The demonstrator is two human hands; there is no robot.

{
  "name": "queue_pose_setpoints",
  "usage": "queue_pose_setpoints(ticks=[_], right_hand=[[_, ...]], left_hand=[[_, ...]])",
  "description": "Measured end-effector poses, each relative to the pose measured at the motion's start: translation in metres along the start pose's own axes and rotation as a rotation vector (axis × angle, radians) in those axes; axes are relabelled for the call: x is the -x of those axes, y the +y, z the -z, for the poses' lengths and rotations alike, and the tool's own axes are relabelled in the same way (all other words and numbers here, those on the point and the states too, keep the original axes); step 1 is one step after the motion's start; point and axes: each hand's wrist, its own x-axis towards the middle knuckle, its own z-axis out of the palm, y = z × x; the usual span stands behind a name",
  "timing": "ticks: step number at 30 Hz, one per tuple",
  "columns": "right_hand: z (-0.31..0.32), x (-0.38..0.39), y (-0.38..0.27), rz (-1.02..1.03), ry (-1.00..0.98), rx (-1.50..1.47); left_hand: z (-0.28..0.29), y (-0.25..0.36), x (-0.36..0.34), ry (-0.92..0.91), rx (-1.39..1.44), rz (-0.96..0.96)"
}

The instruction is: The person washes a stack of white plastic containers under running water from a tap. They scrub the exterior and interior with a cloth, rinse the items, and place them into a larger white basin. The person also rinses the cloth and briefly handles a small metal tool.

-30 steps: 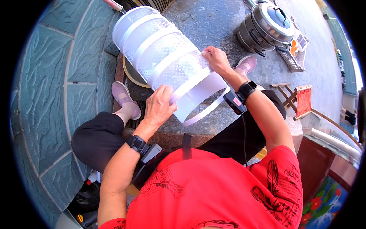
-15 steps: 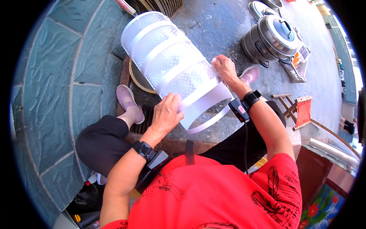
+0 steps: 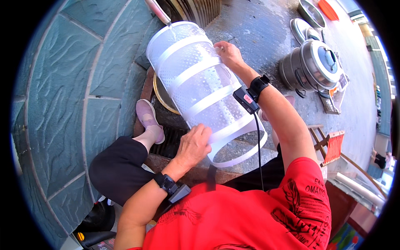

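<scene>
Seated person in a red printed shirt, viewed from above, holding a large perforated drum over a floor drain.

Green stone wall (image 3: 54, 96): broad textured slabs with pale joints, lying well to the left of both hands. Wet concrete floor (image 3: 258, 29): grey, mottled, extending beyond the right hand. White perforated drum (image 3: 200, 83): a tall translucent plastic cylinder, dotted with small holes and banded by solid white hoops, tilted with its open mouth toward the person and its far end up by the wall. Left hand (image 3: 192, 146): fingers curled closed over the drum's lower rim hoop, gripping it from the near side. Right hand (image 3: 227, 53): fingers laid along the drum's upper far side and bent against its wall, holding it there. Stacked steel pots (image 3: 311, 66): round, shiny, lidded, standing well to the right of the right hand; flat steel lids (image 3: 301, 28) lie just beyond them. Brass-coloured basin (image 3: 163, 96): shallow and round, mostly hidden under the drum, below and between the two hands. Drain grate (image 3: 168, 141): dark slotted metal, just left of the left hand. Pink shoe (image 3: 146, 117): on the grate's edge, left of the left hand. Pink hose (image 3: 157, 10): its nozzle touches the drum's far end, water running from it. Black wrist devices sit on both forearms.
</scene>
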Motion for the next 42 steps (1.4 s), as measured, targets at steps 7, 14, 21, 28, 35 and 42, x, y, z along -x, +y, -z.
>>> queue_pose_setpoints(ticks=[7,14,21,28,35,42], right_hand=[[0.01,-0.013,0.01,-0.34,-0.031,-0.129],[0.087,0.074,0.043,-0.036,0.151,-0.082],[0.148,0.26,0.045,-0.506,-0.03,-0.139],[0.09,0.334,0.054,-0.83,-0.174,-0.986],[0.059,0.322,0.02,-0.718,-0.043,-1.184],[0.059,0.309,0.006,-0.699,0.094,-1.271]], left_hand=[[0.003,0.003,-0.006,-0.006,0.031,0.003],[0.002,0.0,-0.002,0.042,0.047,-0.033],[-0.008,0.001,0.002,0.101,0.021,-0.059],[-0.013,0.004,0.011,0.088,-0.077,-0.013],[-0.016,0.003,0.009,0.124,-0.142,-0.077],[0.019,0.014,0.004,-0.149,0.022,0.109]])
